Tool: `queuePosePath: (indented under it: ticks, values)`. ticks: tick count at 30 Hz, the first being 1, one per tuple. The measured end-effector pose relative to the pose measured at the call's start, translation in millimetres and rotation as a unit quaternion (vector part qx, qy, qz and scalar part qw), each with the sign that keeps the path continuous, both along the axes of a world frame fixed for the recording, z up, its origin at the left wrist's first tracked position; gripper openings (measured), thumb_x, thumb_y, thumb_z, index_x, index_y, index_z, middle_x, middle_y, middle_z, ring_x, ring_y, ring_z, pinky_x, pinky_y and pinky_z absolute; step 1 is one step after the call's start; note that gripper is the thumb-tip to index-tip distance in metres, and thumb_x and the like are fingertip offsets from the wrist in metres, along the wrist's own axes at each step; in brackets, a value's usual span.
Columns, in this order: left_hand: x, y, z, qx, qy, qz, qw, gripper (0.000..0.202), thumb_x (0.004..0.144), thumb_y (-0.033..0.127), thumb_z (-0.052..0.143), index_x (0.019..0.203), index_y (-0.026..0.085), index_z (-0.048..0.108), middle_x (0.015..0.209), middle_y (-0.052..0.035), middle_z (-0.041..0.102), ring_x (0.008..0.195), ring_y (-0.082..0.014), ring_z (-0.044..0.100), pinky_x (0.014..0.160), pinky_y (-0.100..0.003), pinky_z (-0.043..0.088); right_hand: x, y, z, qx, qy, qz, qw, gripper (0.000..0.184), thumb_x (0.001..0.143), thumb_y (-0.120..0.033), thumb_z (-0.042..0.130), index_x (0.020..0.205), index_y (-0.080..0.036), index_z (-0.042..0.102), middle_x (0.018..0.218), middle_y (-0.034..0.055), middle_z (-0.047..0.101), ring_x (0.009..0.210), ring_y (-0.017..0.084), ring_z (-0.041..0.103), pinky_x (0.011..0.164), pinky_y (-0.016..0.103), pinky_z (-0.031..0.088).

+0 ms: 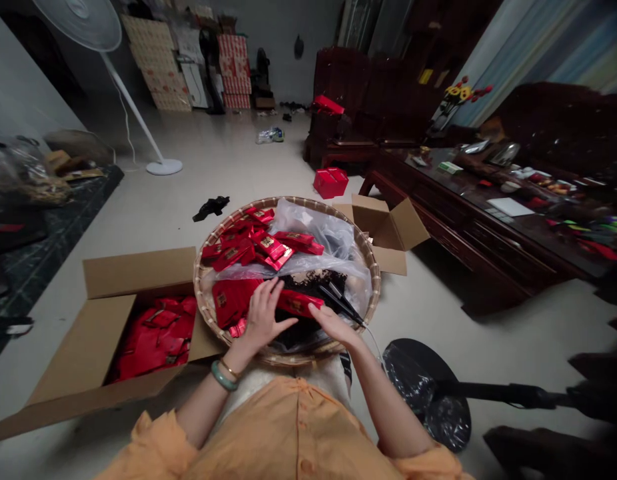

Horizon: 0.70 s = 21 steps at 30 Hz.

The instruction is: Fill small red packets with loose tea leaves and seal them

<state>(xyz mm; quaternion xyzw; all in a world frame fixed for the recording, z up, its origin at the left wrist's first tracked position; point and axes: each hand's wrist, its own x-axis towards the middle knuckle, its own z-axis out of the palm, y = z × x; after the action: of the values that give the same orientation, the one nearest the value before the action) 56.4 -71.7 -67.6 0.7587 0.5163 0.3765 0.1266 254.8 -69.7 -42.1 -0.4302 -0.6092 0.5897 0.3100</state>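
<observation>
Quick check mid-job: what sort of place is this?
Most likely a home living room: dark wooden armchairs and a long wooden table, a standing fan, and a woven tray of red packets.

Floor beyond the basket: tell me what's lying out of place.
A crumpled black cloth lies on the floor behind the basket, a red box sits askew farther right, and clear plastic litter lies farther back.
</observation>
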Motion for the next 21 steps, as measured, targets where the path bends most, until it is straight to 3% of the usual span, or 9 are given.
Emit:
queuePosePath:
  ticks: [3,7,11,16,21]
  values:
    - [13,-6,0.3,0.04,0.127,-0.062,0.989,0.067,0.074,0.03,0.066,0.134,0.027,0.039,0.138,-0.0096,0.042,0.12,-0.032,0.038,0.095,-0.051,0.038,-10,3,-2.1,0.028,-0.071,0.025,0.997,0.053,0.085,-0.06,0.037,0.098,-0.018,0.066,0.095,0.0062,0.067,0.099,0.023,0.056,0.095,0.039,0.038]
    - [21,0,-11.8,0.062,0.098,-0.049,0.992,0.055,0.076,0.015,0.058,0.129,0.022,0.045,0.129,-0.0092,0.051,0.111,-0.0271,0.044,0.094,-0.046,0.041,-21,6,-2.0,0.048,-0.136,0.045,0.989,0.046,0.087,-0.054,0.038,0.084,-0.016,0.064,0.083,0.0046,0.065,0.081,0.019,0.056,0.083,0.034,0.041]
    - [17,7,-21.8,0.067,0.071,-0.061,0.993,0.052,0.076,0.017,0.058,0.126,0.021,0.048,0.127,-0.0084,0.054,0.112,-0.0266,0.046,0.095,-0.045,0.043,-21,8,6.0,0.042,-0.108,0.054,0.992,0.044,0.086,-0.053,0.04,0.084,-0.015,0.061,0.083,0.0031,0.062,0.076,0.016,0.052,0.077,0.031,0.042]
    - [13,8,-20.0,0.06,0.045,-0.06,0.995,0.057,0.073,0.018,0.065,0.127,0.022,0.046,0.126,-0.0077,0.054,0.111,-0.0258,0.046,0.094,-0.044,0.045,-14,14,15.5,0.023,-0.018,0.055,0.998,0.049,0.087,-0.056,0.036,0.086,-0.015,0.063,0.088,0.0032,0.063,0.083,0.017,0.053,0.084,0.032,0.041]
    - [16,11,-14.1,0.053,0.047,-0.032,0.997,0.059,0.067,0.018,0.07,0.122,0.023,0.051,0.122,-0.0062,0.057,0.104,-0.0262,0.047,0.091,-0.044,0.046,-12,15,23.3,0.021,-0.028,0.037,0.999,0.052,0.087,-0.056,0.035,0.087,-0.014,0.066,0.086,0.0035,0.066,0.082,0.018,0.056,0.084,0.033,0.043]
